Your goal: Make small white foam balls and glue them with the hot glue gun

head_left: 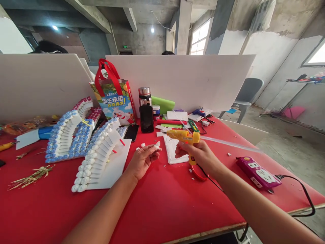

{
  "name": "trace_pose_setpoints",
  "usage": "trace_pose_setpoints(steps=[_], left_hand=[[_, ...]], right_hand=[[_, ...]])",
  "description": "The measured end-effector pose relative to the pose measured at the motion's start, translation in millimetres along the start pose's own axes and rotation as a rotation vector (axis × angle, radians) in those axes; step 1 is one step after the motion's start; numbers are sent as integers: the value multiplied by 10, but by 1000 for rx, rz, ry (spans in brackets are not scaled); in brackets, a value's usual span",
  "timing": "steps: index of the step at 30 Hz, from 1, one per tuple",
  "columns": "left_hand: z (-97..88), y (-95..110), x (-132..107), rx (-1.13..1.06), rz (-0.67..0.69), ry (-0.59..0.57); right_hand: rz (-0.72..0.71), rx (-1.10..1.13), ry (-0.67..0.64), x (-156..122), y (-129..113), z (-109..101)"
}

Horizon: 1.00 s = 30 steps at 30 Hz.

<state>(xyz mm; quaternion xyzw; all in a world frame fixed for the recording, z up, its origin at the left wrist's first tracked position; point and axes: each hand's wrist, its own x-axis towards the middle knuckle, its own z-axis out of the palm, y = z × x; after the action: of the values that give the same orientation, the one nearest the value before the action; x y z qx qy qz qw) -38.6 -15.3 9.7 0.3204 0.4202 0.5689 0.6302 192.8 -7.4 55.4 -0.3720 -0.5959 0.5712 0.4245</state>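
Yellow glue gun (179, 135) above tabletop (157, 203), right hand's (201, 152) grip wrapped round handle (192, 160); probably light, stiff, hot-tipped, so handle only. Left hand's (142, 162) grip pinches small white piece (157, 145) alongside; looks soft, crushable, pinch gently.

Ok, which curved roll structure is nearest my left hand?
The front structure, on the white board with white rolls at its near end; the blue-edged structure and pink-edged structure stand farther from your left hand.
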Motion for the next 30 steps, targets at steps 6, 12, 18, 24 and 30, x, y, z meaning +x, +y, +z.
trace_pose_setpoints(steps=[6, 12, 18, 24, 30], left_hand=[[-62, -39, 27, 176, 141, 20], [-89, -79, 59, 249, 184, 18], [-71, -76, 49, 282, 179, 26], [-56, -69, 33, 346, 198, 2], [-56, -77, 33, 363, 199, -32]], right_hand=[[-44, -52, 22, -14, 386, 74], [-51, -132, -13, -63, 420, 41], [-63, -155, -58, -60, 413, 83], [-23, -176, -74, -56, 484, 93], [-21, -184, -74, -44, 524, 80]])
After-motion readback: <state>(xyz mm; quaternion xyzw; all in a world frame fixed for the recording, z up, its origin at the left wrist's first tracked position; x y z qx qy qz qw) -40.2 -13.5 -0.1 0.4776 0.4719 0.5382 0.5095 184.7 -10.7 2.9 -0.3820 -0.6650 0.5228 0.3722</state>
